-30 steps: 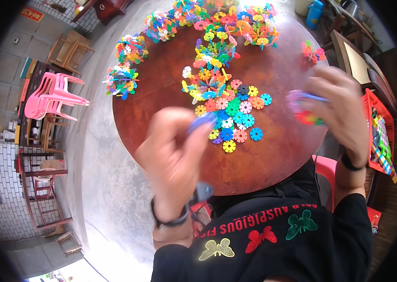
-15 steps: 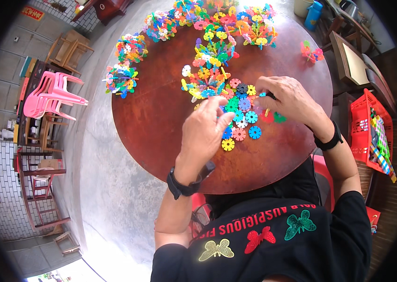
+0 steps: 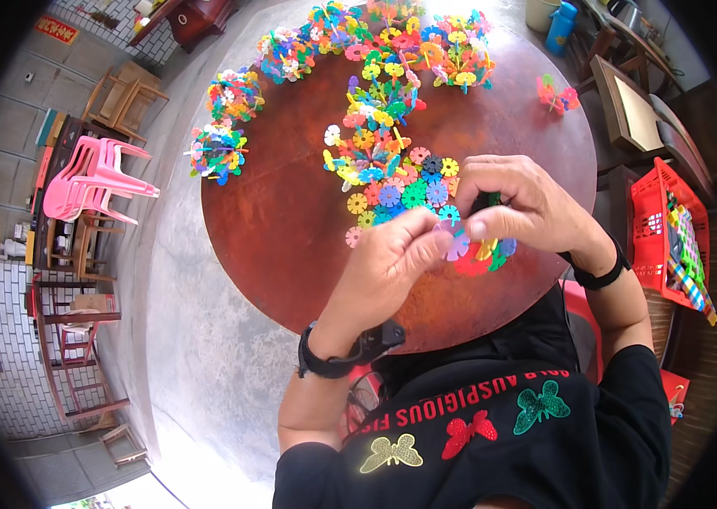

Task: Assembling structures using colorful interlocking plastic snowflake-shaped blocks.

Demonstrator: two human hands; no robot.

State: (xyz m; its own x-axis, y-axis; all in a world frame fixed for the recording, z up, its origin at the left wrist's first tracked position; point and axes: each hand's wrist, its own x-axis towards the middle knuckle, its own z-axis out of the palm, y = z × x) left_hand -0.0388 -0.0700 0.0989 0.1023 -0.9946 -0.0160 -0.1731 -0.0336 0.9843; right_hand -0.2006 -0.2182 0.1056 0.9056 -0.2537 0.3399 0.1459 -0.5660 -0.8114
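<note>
My left hand (image 3: 385,270) is closed, thumb and fingers pinching a purple notched plastic disc (image 3: 458,248). My right hand (image 3: 526,205) curls round a small cluster of interlocked discs (image 3: 470,264) in red, green, yellow and blue; its fingers hide part of it. The purple disc is up against this cluster; whether its notch is engaged I cannot make out. Just beyond my hands, loose discs (image 3: 414,195) of many colours lie flat on the round brown table (image 3: 290,195). My left hand covers the nearest of them.
Several multicoloured disc balls (image 3: 219,153) stand along the table's far left edge, and more disc clusters (image 3: 384,102) run up the middle. A small red-and-green cluster (image 3: 556,95) sits far right. A red basket (image 3: 648,225) of toys stands right of the table; pink chairs (image 3: 91,178) are at left.
My left hand has closed from an open pose above the loose discs and moved nearer to me. The right hand has come lower with its cluster, and both hands now meet at the purple disc.
</note>
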